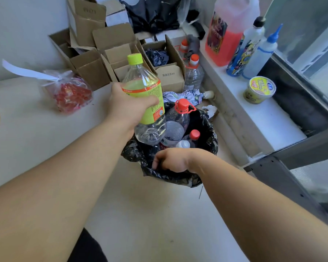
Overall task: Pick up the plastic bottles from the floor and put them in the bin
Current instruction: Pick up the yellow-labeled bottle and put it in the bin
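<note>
My left hand (128,108) grips a clear plastic bottle (146,103) with a lime-green cap and green label, held upright over the left rim of the bin (209,140). The bin is lined with a black bag and holds several clear bottles, among them a large one with a red cap and handle (180,114) and a smaller red-capped one (193,136). My right hand (171,160) pinches the bag at the bin's near rim. Two more red-capped bottles (193,74) stand on the floor behind the bin, beside the cardboard boxes.
Open cardboard boxes (106,57) crowd the back wall. A clear bag of red items (68,91) lies on the floor at left. A ledge on the right carries a pink jug (225,35), two squeeze bottles (254,50) and a noodle cup (259,89). Crumpled cloth (184,96) lies behind the bin.
</note>
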